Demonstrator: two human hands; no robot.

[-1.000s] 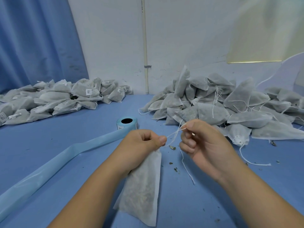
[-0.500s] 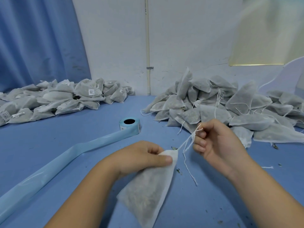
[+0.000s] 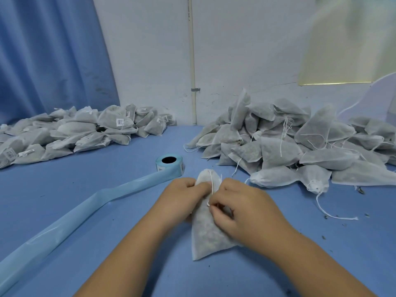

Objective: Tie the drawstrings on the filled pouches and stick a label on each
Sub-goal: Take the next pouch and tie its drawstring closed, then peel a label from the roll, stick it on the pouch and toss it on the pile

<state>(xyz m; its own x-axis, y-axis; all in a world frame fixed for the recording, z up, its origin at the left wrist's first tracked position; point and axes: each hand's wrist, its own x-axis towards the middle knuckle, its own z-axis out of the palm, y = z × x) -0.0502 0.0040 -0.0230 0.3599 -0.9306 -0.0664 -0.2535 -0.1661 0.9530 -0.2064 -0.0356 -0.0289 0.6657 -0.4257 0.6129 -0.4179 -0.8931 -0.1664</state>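
The filled pouch lay on the blue table, near the label roll (its backing strip trailed leftward). The left hand gripped the pouch's neck, while the right hand pinched the white drawstring.

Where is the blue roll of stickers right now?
In the head view, the label roll sits on the blue table just beyond the left hand, left of the untied pouch pile.

light: soft, even, bluish | shadows: faint | glare: none | focus: slightly soft | edges: wide-angle bending
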